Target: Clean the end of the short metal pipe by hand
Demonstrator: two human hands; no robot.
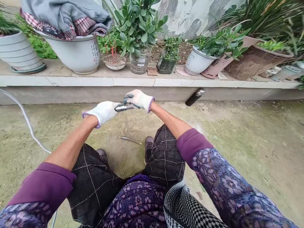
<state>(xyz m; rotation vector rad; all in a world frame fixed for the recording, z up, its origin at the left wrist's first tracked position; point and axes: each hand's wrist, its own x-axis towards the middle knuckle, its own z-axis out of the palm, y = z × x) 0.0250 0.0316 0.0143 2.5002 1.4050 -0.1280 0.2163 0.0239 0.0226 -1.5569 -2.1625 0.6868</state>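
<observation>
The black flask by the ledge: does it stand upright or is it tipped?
Tipped: the flask slants, its silver cap up against the wall of the ledge.

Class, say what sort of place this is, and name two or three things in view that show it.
Probably a home courtyard, outdoors: potted plants stand along a tiled ledge before a peeling wall, and the ground is mossy concrete. The left hand grips a metal rod.
</observation>
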